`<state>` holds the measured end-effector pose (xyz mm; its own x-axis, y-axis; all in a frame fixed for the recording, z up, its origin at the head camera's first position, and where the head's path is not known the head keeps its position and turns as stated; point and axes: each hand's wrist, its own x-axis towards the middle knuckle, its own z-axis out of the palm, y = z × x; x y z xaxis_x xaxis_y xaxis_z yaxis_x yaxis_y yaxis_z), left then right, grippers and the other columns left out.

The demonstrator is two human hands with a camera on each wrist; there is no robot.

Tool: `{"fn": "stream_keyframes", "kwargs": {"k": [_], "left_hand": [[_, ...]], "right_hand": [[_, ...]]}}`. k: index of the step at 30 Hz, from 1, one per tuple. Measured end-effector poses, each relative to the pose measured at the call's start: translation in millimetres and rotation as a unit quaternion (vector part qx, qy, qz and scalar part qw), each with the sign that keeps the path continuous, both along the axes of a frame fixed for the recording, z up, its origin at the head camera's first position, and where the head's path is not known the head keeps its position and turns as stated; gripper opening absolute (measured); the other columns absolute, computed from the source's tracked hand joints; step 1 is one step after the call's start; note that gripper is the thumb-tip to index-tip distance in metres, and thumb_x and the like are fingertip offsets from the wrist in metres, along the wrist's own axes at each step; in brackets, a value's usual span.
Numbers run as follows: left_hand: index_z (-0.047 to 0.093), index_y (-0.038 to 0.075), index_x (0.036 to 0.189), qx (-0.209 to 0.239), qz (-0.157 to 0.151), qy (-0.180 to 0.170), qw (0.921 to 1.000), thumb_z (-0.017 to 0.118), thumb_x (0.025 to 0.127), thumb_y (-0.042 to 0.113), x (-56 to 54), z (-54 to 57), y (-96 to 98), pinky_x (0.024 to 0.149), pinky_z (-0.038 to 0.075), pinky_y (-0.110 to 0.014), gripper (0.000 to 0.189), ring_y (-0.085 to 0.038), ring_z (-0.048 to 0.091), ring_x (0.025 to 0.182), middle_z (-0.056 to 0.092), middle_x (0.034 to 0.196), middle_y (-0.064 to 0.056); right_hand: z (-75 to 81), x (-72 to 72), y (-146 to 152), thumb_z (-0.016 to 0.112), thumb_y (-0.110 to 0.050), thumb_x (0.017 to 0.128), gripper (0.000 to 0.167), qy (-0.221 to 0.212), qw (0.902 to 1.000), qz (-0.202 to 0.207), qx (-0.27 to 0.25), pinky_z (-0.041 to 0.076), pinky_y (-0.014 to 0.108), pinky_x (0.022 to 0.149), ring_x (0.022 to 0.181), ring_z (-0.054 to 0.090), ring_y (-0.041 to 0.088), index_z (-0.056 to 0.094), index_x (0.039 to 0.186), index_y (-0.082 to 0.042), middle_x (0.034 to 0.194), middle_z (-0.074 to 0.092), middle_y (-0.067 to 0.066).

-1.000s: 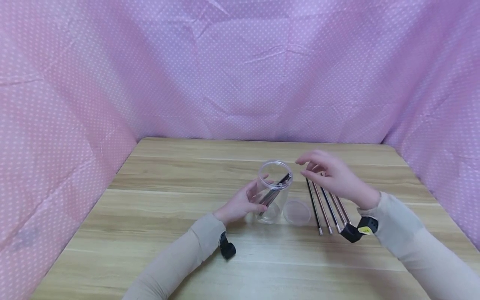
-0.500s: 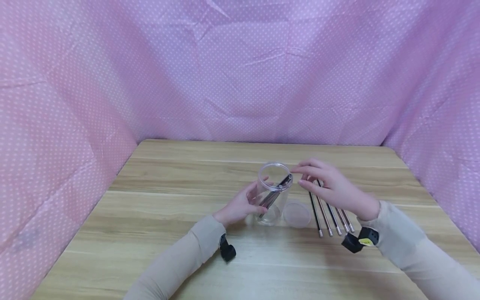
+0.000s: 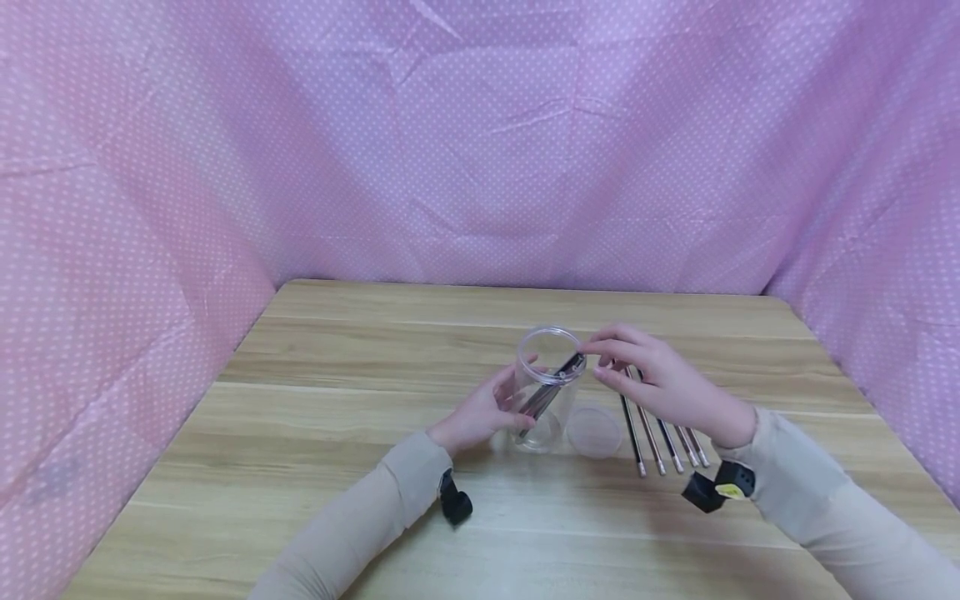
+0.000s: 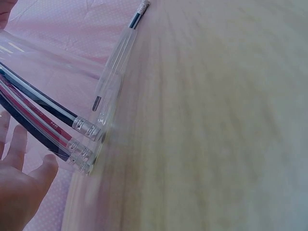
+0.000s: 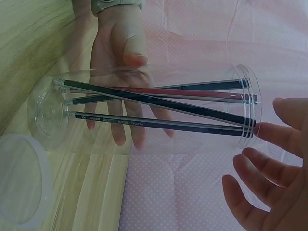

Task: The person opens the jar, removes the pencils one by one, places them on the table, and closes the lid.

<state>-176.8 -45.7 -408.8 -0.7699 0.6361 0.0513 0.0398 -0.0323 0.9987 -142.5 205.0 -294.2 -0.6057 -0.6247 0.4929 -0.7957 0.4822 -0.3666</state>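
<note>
A clear plastic jar stands upright on the table, and my left hand grips its side. Inside, several dark and red pencils lean toward the right side of the rim, their metal-and-eraser ends at the bottom. My right hand is at the rim's right side with relaxed, spread fingers. Its index fingertip touches the rim or the upper pencil ends; which one I cannot tell. Partly below the right hand, several more pencils lie side by side on the table.
A round translucent lid lies flat on the wooden table, right beside the jar's base. Pink dotted cloth hangs behind the table and along its sides. A black wrist camera is strapped to the left sleeve.
My right hand has moved left and slightly lower, bringing its index finger to the jar's rim. The left hand and jar have stayed in place.
</note>
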Motion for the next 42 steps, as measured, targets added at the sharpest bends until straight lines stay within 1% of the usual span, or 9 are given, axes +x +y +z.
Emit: {"fn": "stream_keyframes", "kwargs": {"k": [10, 13, 19, 22, 27, 32, 36, 39, 42], "left_hand": [[0.023, 0.019, 0.151, -0.001, -0.005, -0.005, 1.0000, 0.066, 0.077, -0.011, -1.1, -0.9, 0.4, 0.118, 0.021, -0.044, 0.091, -0.031, 0.026, 0.142, 0.031, 0.154, -0.007], [0.024, 0.021, 0.150, 0.001, -0.005, -0.007, 1.0000, 0.066, 0.077, -0.012, -1.1, -1.0, 0.5, 0.118, 0.021, -0.043, 0.091, -0.030, 0.026, 0.142, 0.031, 0.154, -0.007], [0.022, 0.019, 0.151, -0.005, -0.003, -0.009, 0.9999, 0.065, 0.078, -0.011, -0.6, 0.6, 0.6, 0.118, 0.022, -0.045, 0.090, -0.030, 0.027, 0.141, 0.031, 0.154, -0.008], [0.023, 0.020, 0.151, -0.006, -0.001, -0.007, 1.0000, 0.065, 0.078, -0.011, -1.1, 1.0, 1.1, 0.118, 0.022, -0.045, 0.090, -0.029, 0.028, 0.141, 0.031, 0.154, -0.007], [0.024, 0.019, 0.150, -0.003, -0.001, -0.005, 1.0000, 0.064, 0.079, -0.012, -0.7, 3.0, 0.9, 0.118, 0.021, -0.045, 0.088, -0.028, 0.027, 0.142, 0.032, 0.154, -0.007], [0.021, 0.014, 0.151, 0.000, -0.001, -0.002, 1.0000, 0.064, 0.079, -0.012, 0.1, 5.1, 0.5, 0.119, 0.018, -0.045, 0.087, -0.027, 0.026, 0.142, 0.032, 0.154, -0.006], [0.022, 0.013, 0.151, -0.011, 0.006, 0.002, 0.9999, 0.065, 0.079, -0.010, 0.2, 4.0, 0.1, 0.119, 0.020, -0.044, 0.087, -0.025, 0.028, 0.142, 0.033, 0.153, -0.005], [0.024, 0.014, 0.150, -0.016, 0.011, 0.000, 0.9998, 0.066, 0.079, -0.009, 0.4, 2.7, -0.3, 0.119, 0.022, -0.043, 0.086, -0.024, 0.030, 0.141, 0.033, 0.153, -0.005], [0.026, 0.015, 0.149, -0.019, 0.014, 0.000, 0.9997, 0.067, 0.079, -0.008, 0.1, 1.7, -0.6, 0.119, 0.022, -0.043, 0.084, -0.024, 0.030, 0.140, 0.034, 0.153, -0.005]], "right_hand": [[-0.5, -1.4, -5.1, 0.064, -0.002, 0.087, 0.029, -0.020, 0.9994, -0.027, 0.000, 0.058, 0.032, 0.074, 0.089, 0.062, 0.014, 0.065, 0.115, -0.003, 0.114, 0.060, 0.008], [-0.2, -1.3, -5.9, 0.064, -0.004, 0.087, 0.029, -0.018, 0.9991, -0.038, 0.004, 0.056, 0.033, 0.078, 0.095, 0.061, 0.017, 0.065, 0.116, -0.004, 0.116, 0.060, 0.007], [1.2, -1.6, -7.3, 0.064, -0.006, 0.088, 0.028, -0.013, 0.9985, -0.052, 0.012, 0.048, 0.035, 0.087, 0.109, 0.055, 0.020, 0.065, 0.116, -0.009, 0.117, 0.060, 0.004], [1.9, -2.0, -8.6, 0.064, -0.006, 0.088, 0.028, -0.013, 0.9984, -0.055, 0.009, 0.047, 0.033, 0.084, 0.109, 0.052, 0.020, 0.066, 0.115, -0.009, 0.117, 0.058, 0.007], [2.4, -4.5, -12.8, 0.066, -0.004, 0.084, 0.027, 0.012, 0.9988, -0.046, -0.010, 0.042, 0.030, 0.081, 0.109, 0.047, 0.020, 0.068, 0.111, -0.009, 0.116, 0.059, 0.008], [4.7, -9.6, -20.8, 0.067, -0.002, 0.083, 0.022, 0.038, 0.9987, -0.022, -0.027, 0.040, 0.036, 0.089, 0.110, 0.048, 0.024, 0.070, 0.104, -0.009, 0.111, 0.064, 0.006], [7.7, -12.8, -27.6, 0.065, -0.001, 0.084, 0.021, 0.019, 0.9994, -0.013, -0.028, 0.044, 0.041, 0.092, 0.113, 0.051, 0.027, 0.070, 0.102, -0.010, 0.109, 0.067, 0.005], [10.6, -14.4, -31.8, 0.065, -0.002, 0.085, 0.020, -0.010, 0.9996, -0.021, -0.019, 0.048, 0.042, 0.088, 0.116, 0.052, 0.028, 0.070, 0.103, -0.010, 0.114, 0.065, 0.008], [13.5, -16.7, -35.4, 0.065, -0.005, 0.087, 0.019, -0.031, 0.9990, -0.031, -0.005, 0.051, 0.039, 0.081, 0.114, 0.055, 0.028, 0.070, 0.104, -0.011, 0.120, 0.062, 0.012]]}}
